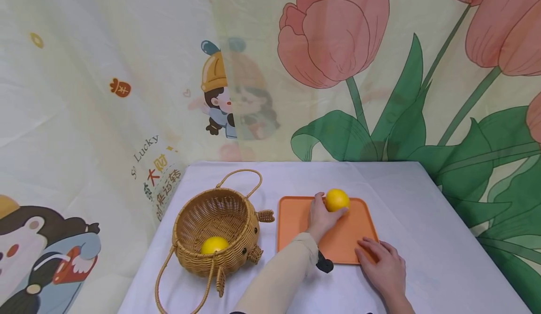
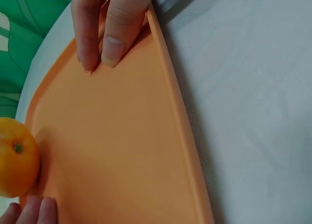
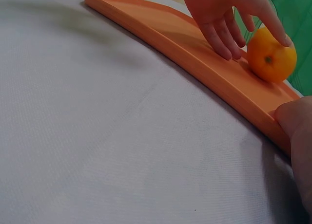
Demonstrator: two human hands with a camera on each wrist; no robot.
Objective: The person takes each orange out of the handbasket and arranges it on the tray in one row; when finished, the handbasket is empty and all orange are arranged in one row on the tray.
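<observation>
An orange (image 1: 336, 200) with a green stem spot (image 2: 18, 147) sits at the far edge of a flat orange tray (image 1: 291, 220). My left hand (image 1: 323, 216) is at the fruit, its thumb touching the near side and its other fingers extended to the left of it, pointing down at the tray. At the tray's near right corner, my right hand (image 1: 383, 268) rests over the rim. Its two close fingertips lie inside the tray in the left wrist view, while its palm stays outside.
A wicker basket (image 1: 186, 239) with ears and bead eyes stands left of the tray, one looped handle up behind and one hanging in front. Inside lies a yellow round fruit (image 1: 214, 245). The white-clothed table (image 1: 405, 187) meets printed curtains (image 1: 253, 18) behind.
</observation>
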